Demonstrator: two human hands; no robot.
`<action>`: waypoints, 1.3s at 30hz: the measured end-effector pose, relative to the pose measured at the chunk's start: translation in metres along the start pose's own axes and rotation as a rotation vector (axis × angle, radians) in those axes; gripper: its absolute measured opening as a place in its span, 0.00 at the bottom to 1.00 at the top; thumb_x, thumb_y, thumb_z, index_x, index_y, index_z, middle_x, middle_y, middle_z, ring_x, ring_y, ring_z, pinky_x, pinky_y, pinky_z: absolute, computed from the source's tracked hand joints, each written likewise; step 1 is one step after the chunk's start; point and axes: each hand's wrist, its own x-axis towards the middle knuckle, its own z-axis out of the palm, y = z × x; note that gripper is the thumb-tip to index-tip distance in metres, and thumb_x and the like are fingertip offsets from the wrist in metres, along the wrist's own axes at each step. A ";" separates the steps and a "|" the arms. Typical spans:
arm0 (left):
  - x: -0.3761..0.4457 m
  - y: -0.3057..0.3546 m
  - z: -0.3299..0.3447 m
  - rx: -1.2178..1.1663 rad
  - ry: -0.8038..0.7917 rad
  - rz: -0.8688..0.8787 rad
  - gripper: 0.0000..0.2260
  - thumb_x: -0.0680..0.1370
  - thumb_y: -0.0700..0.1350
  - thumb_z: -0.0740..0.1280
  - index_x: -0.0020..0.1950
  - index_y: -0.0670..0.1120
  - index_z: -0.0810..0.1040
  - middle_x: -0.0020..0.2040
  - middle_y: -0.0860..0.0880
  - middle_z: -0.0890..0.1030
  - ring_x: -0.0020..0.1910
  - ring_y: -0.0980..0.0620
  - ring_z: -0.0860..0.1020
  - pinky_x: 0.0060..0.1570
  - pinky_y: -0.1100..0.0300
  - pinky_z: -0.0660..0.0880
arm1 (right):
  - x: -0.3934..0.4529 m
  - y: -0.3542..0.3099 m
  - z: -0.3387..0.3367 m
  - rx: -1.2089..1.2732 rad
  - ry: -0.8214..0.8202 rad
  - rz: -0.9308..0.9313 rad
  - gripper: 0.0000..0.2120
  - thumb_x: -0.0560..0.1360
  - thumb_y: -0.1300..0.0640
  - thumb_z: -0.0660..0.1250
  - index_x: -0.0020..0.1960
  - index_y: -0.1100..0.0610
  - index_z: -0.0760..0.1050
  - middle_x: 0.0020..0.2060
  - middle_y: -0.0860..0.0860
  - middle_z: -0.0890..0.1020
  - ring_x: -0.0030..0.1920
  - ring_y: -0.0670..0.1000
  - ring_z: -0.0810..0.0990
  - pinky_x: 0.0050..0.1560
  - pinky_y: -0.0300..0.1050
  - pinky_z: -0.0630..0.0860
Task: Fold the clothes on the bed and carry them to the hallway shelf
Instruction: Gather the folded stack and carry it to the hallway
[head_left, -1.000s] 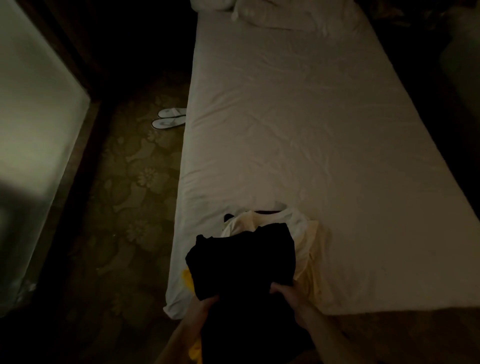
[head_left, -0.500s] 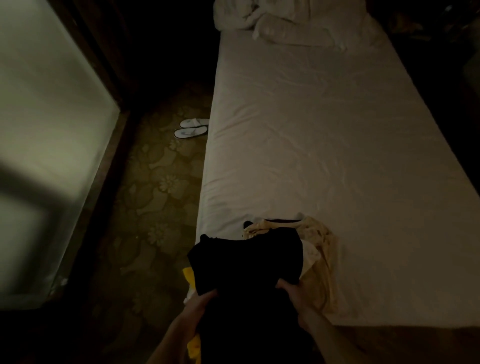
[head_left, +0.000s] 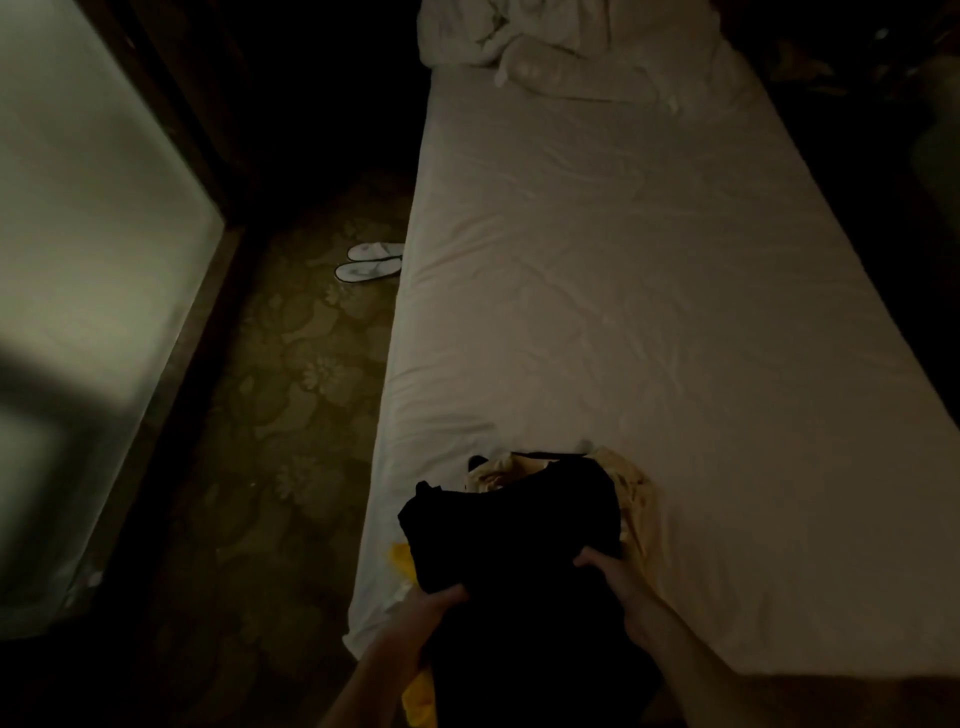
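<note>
Folded black garment (head_left: 511, 525) tops a cream and yellow clothes pile (head_left: 631, 493) at the near left corner of the white-sheeted bed (head_left: 623, 286). My left hand (head_left: 426, 616) and right hand (head_left: 615, 582) grasp its near edge, fingers curled.

White slippers (head_left: 370, 261) lie on the patterned carpet (head_left: 291, 395); a rumpled duvet (head_left: 519, 36) sits beyond.

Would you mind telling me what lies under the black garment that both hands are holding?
Under the black garment, a cream garment shows at its far and right edges, and a yellow one at its left. The black cloth covers the rest of them, so anything else beneath is hidden.
</note>
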 end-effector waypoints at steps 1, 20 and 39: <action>0.006 0.000 0.003 -0.005 -0.013 0.000 0.22 0.70 0.36 0.71 0.63 0.42 0.74 0.52 0.38 0.83 0.47 0.41 0.82 0.44 0.49 0.78 | 0.002 -0.003 -0.002 -0.025 -0.004 -0.031 0.13 0.64 0.63 0.74 0.48 0.59 0.76 0.30 0.51 0.79 0.27 0.50 0.78 0.27 0.42 0.72; 0.064 -0.025 -0.003 0.106 0.208 0.264 0.41 0.55 0.56 0.82 0.65 0.46 0.75 0.60 0.37 0.79 0.56 0.38 0.79 0.62 0.36 0.71 | 0.046 -0.012 -0.004 -0.102 -0.077 -0.215 0.18 0.74 0.68 0.69 0.62 0.56 0.75 0.52 0.53 0.82 0.50 0.54 0.82 0.47 0.47 0.78; -0.185 0.069 -0.072 -0.152 0.363 0.727 0.27 0.69 0.42 0.74 0.67 0.47 0.72 0.60 0.40 0.80 0.59 0.39 0.79 0.55 0.48 0.76 | -0.137 -0.089 0.201 -0.312 -0.324 -0.562 0.11 0.73 0.66 0.70 0.54 0.61 0.75 0.54 0.63 0.79 0.53 0.62 0.80 0.56 0.58 0.75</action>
